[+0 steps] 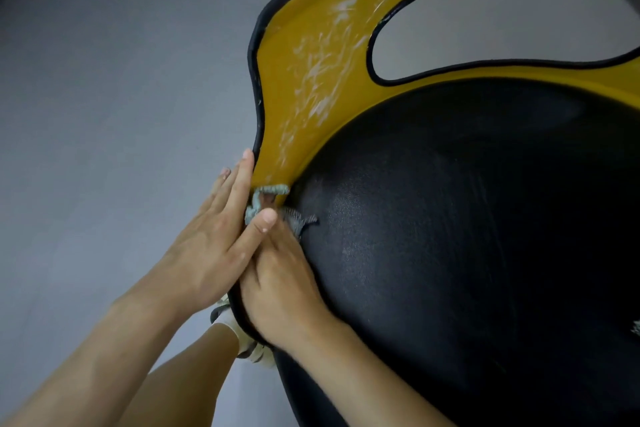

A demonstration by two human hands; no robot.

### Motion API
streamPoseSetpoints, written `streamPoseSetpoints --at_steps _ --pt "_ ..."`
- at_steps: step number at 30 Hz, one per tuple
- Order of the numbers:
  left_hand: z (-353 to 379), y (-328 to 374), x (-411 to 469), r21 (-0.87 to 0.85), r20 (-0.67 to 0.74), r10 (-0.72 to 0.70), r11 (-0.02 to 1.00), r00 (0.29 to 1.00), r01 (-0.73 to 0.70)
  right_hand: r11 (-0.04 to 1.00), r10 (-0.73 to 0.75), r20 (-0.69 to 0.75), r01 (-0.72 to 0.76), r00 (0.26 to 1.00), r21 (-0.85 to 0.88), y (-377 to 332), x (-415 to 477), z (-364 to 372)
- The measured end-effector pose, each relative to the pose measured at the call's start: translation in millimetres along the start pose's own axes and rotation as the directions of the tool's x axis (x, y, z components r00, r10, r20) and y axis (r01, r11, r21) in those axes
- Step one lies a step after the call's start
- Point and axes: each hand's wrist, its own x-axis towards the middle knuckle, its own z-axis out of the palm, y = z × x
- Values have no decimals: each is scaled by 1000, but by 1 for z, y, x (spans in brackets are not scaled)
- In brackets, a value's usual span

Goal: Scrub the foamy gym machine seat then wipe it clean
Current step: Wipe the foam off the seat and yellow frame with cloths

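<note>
The black seat (450, 236) fills the right of the frame. Foam (322, 80) streaks its yellow panel (284, 146). At centre, the right hand (280, 288) grips a grey cloth (273, 189) at the panel's lower tip. The left hand (211, 246), fingers straight, presses the seat's edge.

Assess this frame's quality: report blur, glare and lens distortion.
Head view: the wide-angle lens bows the yellow panel; its foam streaks smear with motion blur; soft sheen, no hard glare, on the black seat pad; left hand, right hand and cloth look fairly sharp; lighting dim, even.
</note>
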Motion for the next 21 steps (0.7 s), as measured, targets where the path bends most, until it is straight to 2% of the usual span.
streamPoseSetpoints --at_steps 4,6,8,11,14,21 --pt "0 -1 1 -2 1 -1 1000 1000 1 998 11 16 -12 1000 69 3 11 1" --pt "1 1 1 -37 18 -16 999 1000 17 985 82 19 -84 996 148 7 33 -10" --pt "2 4 -1 -73 10 -14 997 1000 15 971 180 34 -183 983 157 10 53 -26" --pt "-2 7 0 -103 48 -26 994 998 31 961 234 -32 -226 972 158 8 68 -43" --pt "-7 5 4 -60 92 -27 998 995 33 974 189 -6 -187 982 128 1 52 -39" --pt "-7 -3 4 5 27 -1 1000 1000 1 994 55 -6 -54 998 90 -15 -1 -2"
